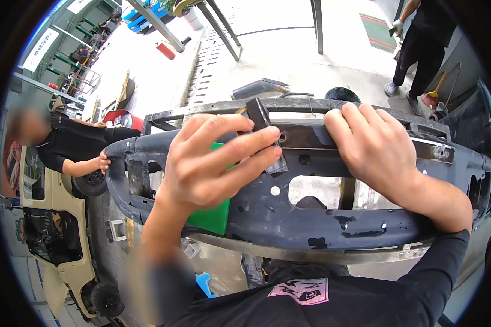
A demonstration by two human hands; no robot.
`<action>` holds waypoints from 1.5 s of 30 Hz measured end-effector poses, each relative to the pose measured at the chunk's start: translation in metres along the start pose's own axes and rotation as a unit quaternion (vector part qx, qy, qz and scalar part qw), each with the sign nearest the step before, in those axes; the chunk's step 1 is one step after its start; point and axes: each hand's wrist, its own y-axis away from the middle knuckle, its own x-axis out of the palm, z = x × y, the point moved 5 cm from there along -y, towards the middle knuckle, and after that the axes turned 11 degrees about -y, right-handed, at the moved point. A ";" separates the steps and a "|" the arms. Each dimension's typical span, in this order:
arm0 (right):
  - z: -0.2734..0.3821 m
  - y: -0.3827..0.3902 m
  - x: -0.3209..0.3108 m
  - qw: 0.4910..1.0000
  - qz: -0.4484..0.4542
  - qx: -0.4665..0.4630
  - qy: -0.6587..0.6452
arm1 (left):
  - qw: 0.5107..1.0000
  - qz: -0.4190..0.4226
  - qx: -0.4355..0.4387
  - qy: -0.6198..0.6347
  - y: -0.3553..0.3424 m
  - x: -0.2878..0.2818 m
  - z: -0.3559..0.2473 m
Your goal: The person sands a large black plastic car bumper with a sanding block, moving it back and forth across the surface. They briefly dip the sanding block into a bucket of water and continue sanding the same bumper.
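Observation:
A grey car bumper [256, 218] lies across a metal stand in front of me, with dark wet-looking patches and several openings. Between the fingers and thumb side of my left hand [207, 163] is a narrow dark block [260, 113], which looks like a sanding block. It sits at the bumper's upper edge, its lower end over the grey face. Beneath my left hand and wrist, a flat green piece [210, 218] rests against the bumper, partly hidden. My right hand [368, 144] is closed over the upper edge, right of the block; its fingertips are hidden behind that edge.
At the left, a person in black [76, 141] has a hand on the bumper's end. Another person [425, 49] stands far right. A dark bucket [342, 95] and a dark curved part [259, 88] lie beyond the bumper. A beige vehicle [57, 218] stands left.

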 end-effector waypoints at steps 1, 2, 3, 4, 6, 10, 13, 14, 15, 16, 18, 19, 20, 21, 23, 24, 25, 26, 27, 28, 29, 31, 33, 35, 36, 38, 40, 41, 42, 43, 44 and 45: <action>-0.003 0.000 0.000 1.000 0.001 -0.001 0.003 | 1.000 0.016 0.016 -0.008 -0.005 -0.004 -0.001; -0.004 0.000 0.001 1.000 0.002 -0.002 0.005 | 1.000 0.015 0.023 -0.010 -0.004 -0.004 -0.003; 0.000 0.002 0.001 1.000 0.004 0.001 0.001 | 1.000 0.023 0.010 -0.013 -0.002 -0.006 -0.006; 0.001 0.002 0.001 1.000 0.002 -0.003 0.011 | 1.000 0.027 -0.005 -0.012 -0.001 -0.007 -0.010; 0.001 0.000 -0.001 0.999 -0.003 -0.013 0.032 | 1.000 0.016 -0.005 -0.023 -0.008 -0.005 -0.016; 0.000 0.005 0.002 0.999 0.010 -0.018 0.034 | 1.000 0.021 -0.012 -0.015 -0.015 0.003 -0.029; 0.000 0.005 0.000 0.999 -0.001 -0.017 0.028 | 0.998 0.060 -0.003 0.004 -0.013 -0.006 -0.020; 0.001 0.004 0.001 0.999 0.002 -0.019 0.031 | 1.000 0.029 0.007 -0.004 -0.014 0.001 -0.024; 0.001 0.002 0.002 0.999 -0.002 -0.021 0.033 | 1.000 0.012 0.010 0.006 -0.020 0.005 -0.025; 0.000 0.004 0.002 0.999 -0.002 -0.021 0.034 | 1.000 -0.003 0.013 0.021 -0.025 0.008 -0.027; -0.001 0.007 0.001 0.999 0.003 -0.020 0.032 | 0.999 0.029 0.012 0.041 -0.017 0.002 -0.018; 0.001 0.006 0.000 0.999 0.005 -0.018 0.030 | 0.998 0.050 0.007 0.027 -0.010 -0.004 -0.011; 0.003 0.004 -0.001 0.999 0.007 -0.016 0.028 | 0.997 0.071 0.002 0.014 -0.006 -0.008 -0.009; 0.003 0.004 0.000 0.999 0.013 -0.011 0.028 | 0.999 0.050 -0.006 -0.007 -0.008 -0.006 -0.016; 0.005 0.001 0.001 1.000 -0.005 -0.021 0.014 | 1.000 0.000 0.009 -0.004 -0.018 0.003 -0.027; 0.007 0.000 0.001 1.000 -0.011 -0.027 0.005 | 1.000 -0.008 0.010 0.004 -0.022 0.004 -0.031; 0.006 0.002 0.001 0.999 0.020 -0.020 0.018 | 1.000 0.001 -0.008 0.018 -0.021 0.002 -0.031; 0.005 0.002 -0.002 1.000 0.018 -0.017 0.009 | 0.999 0.031 -0.007 0.014 -0.019 0.000 -0.028; 0.007 0.002 -0.001 1.000 0.015 -0.013 -0.001 | 0.998 0.062 -0.007 0.010 -0.010 -0.011 -0.022; 0.004 0.003 -0.002 1.000 0.019 -0.017 0.005 | 0.997 0.075 -0.012 0.006 -0.004 -0.015 -0.018; 0.002 0.003 -0.003 1.000 0.022 -0.017 0.007 | 0.997 0.075 -0.018 0.015 -0.004 -0.013 -0.017; 0.000 0.004 0.001 0.999 0.030 -0.016 0.007 | 1.000 0.025 -0.010 0.011 -0.019 -0.001 -0.027; -0.002 0.004 -0.001 0.999 0.027 -0.025 0.009 | 1.000 -0.017 -0.010 0.022 -0.025 0.009 -0.035; -0.004 0.009 -0.001 0.999 0.035 -0.030 0.018 | 0.999 0.006 -0.031 0.032 -0.018 -0.001 -0.033; -0.005 0.008 -0.002 0.999 0.037 -0.032 0.020 | 0.998 0.038 -0.038 0.027 -0.015 -0.008 -0.030; 0.002 0.003 0.003 0.998 0.033 -0.040 0.018 | 0.997 0.028 -0.064 0.019 -0.009 -0.010 -0.032; 0.003 -0.001 -0.004 0.998 0.036 -0.047 0.031 | 0.999 -0.026 -0.036 0.014 -0.017 -0.004 -0.037; 0.004 -0.002 -0.004 0.998 0.032 -0.041 0.017 | 0.999 -0.016 -0.032 0.024 -0.016 -0.006 -0.033; 0.002 -0.001 -0.007 0.999 0.031 -0.035 0.002 | 0.999 -0.006 -0.029 0.036 -0.013 -0.007 -0.028; 0.001 0.001 -0.006 0.999 0.045 -0.025 0.018 | 0.998 0.017 -0.041 0.034 -0.007 -0.012 -0.024; 0.000 0.004 -0.005 0.999 0.025 -0.019 0.016 | 0.999 0.013 -0.043 0.029 -0.003 -0.013 -0.020; 0.002 -0.001 -0.001 0.999 0.031 -0.023 0.016 | 0.999 -0.017 -0.033 0.005 0.000 -0.006 -0.021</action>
